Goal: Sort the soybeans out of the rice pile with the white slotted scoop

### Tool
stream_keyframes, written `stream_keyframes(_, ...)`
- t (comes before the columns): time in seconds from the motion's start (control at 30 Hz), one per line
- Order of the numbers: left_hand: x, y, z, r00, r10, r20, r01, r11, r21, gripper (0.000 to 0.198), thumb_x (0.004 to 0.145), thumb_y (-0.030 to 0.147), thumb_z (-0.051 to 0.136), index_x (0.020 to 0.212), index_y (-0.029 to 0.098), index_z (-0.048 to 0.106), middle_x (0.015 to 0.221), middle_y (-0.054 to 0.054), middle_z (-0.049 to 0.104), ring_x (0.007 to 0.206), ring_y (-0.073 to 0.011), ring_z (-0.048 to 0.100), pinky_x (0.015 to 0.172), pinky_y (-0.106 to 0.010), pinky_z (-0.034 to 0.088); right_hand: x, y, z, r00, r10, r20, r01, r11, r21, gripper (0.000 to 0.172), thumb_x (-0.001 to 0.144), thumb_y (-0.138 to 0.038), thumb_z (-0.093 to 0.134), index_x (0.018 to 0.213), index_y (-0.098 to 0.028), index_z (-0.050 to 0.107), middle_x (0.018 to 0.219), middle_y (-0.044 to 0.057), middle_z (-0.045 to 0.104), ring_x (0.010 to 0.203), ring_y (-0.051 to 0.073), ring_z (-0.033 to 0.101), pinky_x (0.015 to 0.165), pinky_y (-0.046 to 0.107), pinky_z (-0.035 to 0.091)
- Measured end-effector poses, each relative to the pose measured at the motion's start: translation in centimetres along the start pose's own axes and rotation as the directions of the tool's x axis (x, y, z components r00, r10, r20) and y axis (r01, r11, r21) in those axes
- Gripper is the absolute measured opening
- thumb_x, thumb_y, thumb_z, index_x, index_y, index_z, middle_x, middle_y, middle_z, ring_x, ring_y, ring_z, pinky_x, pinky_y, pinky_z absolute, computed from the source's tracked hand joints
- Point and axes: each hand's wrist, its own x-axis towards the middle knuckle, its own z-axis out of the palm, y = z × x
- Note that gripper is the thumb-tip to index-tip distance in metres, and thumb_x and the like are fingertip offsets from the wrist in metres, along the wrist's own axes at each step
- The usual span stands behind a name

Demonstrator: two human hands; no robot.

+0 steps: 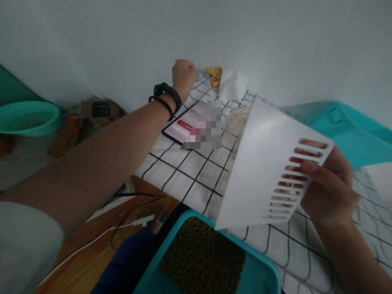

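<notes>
Fingers (338,161) of a person's right hand (332,196) pinch a slotted white sheet (260,163) over the near side of a checked tablecloth (183,171), beside a tray (260,273) of beans (205,253). The left hand (184,77) curls into a fist near the cloth's far edge, past a phone (186,124); a green basin (30,126) stands below the pale wall (122,45).

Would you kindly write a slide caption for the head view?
Right hand holding a white slotted sheet over a checked cloth, near a teal tray of small brownish grains.
</notes>
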Motion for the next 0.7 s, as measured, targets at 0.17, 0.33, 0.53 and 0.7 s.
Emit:
stream_keyframes(0.17, 0.2, -0.2, 0.1, 1.000, 0.010, -0.002, -0.010, 1.000, 0.006, 0.040, 0.061, -0.006, 0.057, 0.042, 0.019, 0.032, 0.052, 0.004, 0.021, 0.054, -0.0084, 0.021, 0.060, -0.033, 0.010, 0.8, -0.3, -0.7, 0.991, -0.013, -0.136, 0.018, 0.999, 0.032, 0.023, 0.069, -0.016, 0.077, 0.089, -0.027, 0.084, 0.076, -0.001, 0.076, 0.050, 0.014, 0.062, 0.038, 0.025, 0.047)
stream_keyframes(0.33, 0.3, -0.2, 0.2, 1.000, -0.003, -0.005, 0.003, 1.000, 0.009, 0.038, 0.061, -0.006, 0.057, 0.043, 0.019, 0.034, 0.053, 0.004, 0.023, 0.054, -0.0082, 0.023, 0.060, -0.033, 0.011, 1.4, -0.2, -1.6, 0.975, -0.054, -0.214, 0.050, 0.998, -0.026, 0.022, 0.073, -0.015, 0.071, 0.087, -0.026, 0.083, 0.069, 0.000, 0.070, 0.049, 0.014, 0.057, 0.039, 0.028, 0.042)
stream_keyframes(0.53, 0.2, 0.0, 0.1, 1.000, -0.013, -0.008, 0.013, 1.000, 0.003, 0.041, 0.059, -0.008, 0.057, 0.043, 0.019, 0.032, 0.052, 0.005, 0.023, 0.054, -0.0079, 0.022, 0.059, -0.033, 0.011, 1.2, 0.1, -1.4, 0.972, -0.059, -0.229, 0.049, 0.998, -0.049, 0.025, 0.067, -0.013, 0.070, 0.083, -0.026, 0.083, 0.068, -0.001, 0.071, 0.048, 0.013, 0.057, 0.037, 0.025, 0.040)
stream_keyframes(0.7, 0.1, 0.2, 0.0, 1.000, -0.005, -0.008, 0.005, 1.000, 0.001, 0.042, 0.059, -0.008, 0.058, 0.042, 0.019, 0.031, 0.052, 0.005, 0.021, 0.054, -0.0075, 0.020, 0.059, -0.034, 0.009, 1.1, 0.0, -1.3, 0.977, -0.067, -0.203, 0.058, 0.997, -0.047, 0.022, 0.069, -0.013, 0.071, 0.084, -0.024, 0.082, 0.067, -0.001, 0.070, 0.048, 0.013, 0.057, 0.037, 0.025, 0.040)
